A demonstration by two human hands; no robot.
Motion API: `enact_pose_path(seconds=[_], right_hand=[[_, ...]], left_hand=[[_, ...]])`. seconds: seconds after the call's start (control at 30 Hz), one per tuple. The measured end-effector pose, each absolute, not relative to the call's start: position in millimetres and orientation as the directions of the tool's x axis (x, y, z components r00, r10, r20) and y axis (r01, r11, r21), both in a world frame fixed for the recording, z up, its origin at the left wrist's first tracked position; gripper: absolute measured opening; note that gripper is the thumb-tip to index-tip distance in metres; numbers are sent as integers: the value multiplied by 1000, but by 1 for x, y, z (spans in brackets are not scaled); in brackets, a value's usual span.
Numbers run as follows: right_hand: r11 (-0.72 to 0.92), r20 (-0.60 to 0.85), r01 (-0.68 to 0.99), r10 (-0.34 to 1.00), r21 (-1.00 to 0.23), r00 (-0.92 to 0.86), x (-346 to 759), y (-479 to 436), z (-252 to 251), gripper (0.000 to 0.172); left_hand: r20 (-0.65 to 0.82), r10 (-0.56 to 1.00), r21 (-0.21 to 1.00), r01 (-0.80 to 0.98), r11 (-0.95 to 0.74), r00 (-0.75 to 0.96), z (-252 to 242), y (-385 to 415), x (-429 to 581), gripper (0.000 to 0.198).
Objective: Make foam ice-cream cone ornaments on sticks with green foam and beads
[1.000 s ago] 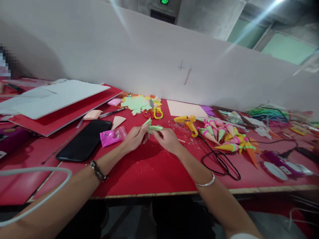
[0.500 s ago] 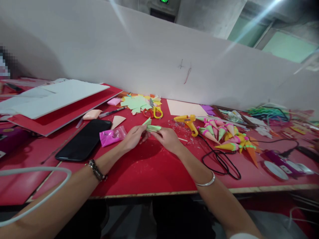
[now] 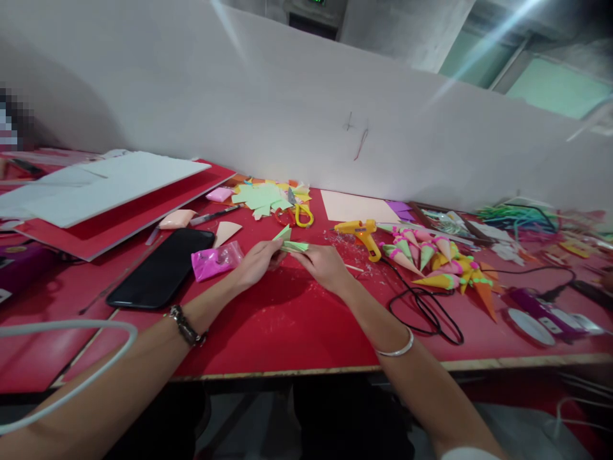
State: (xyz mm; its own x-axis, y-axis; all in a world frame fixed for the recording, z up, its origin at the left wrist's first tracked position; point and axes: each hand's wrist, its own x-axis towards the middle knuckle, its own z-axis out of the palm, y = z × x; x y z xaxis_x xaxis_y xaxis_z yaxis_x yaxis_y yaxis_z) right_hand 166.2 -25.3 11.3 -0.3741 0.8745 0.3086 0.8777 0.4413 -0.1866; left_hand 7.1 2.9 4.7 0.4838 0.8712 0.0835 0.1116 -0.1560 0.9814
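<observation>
Over the red table, my left hand and my right hand meet, both pinched on a small piece of light green paper that is partly rolled or folded between the fingertips. A pink plastic packet lies just left of my left hand. A yellow glue gun rests to the right of my right hand, its black cord looping toward the table's front edge.
A black phone lies at the left. Yellow-handled scissors and green paper scraps sit behind the hands. Several coloured paper cones are piled at the right. White and red boards lie at the far left, below a white partition.
Both hands have shifted the green paper slightly between the fingertips; the view has dipped a little. Nothing else on the table has moved.
</observation>
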Motion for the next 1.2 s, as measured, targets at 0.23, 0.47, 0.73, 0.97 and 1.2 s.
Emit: enact_pose_path(seconds=[0.23, 0.47, 0.73, 0.97, 1.2], right_hand=[[486, 337, 802, 863, -346, -377, 165, -24, 11, 34], [484, 276, 594, 869, -643, -410, 171, -22, 10, 41], [428, 191, 517, 873, -742, -449, 173, -23, 9, 32], [467, 239, 574, 871, -672, -429, 168, -25, 9, 34], [451, 258, 576, 885, -682, -388, 169, -25, 9, 37]], left_hand=[[80, 863, 981, 111, -156, 498, 3, 3, 8, 40], [284, 773, 861, 205, -466, 568, 4, 7, 1, 34], [276, 742, 822, 250, -512, 611, 3, 7, -1, 34], [213, 775, 881, 227, -416, 596, 2, 8, 0, 35], [231, 766, 875, 216, -433, 600, 1, 4, 4, 38]])
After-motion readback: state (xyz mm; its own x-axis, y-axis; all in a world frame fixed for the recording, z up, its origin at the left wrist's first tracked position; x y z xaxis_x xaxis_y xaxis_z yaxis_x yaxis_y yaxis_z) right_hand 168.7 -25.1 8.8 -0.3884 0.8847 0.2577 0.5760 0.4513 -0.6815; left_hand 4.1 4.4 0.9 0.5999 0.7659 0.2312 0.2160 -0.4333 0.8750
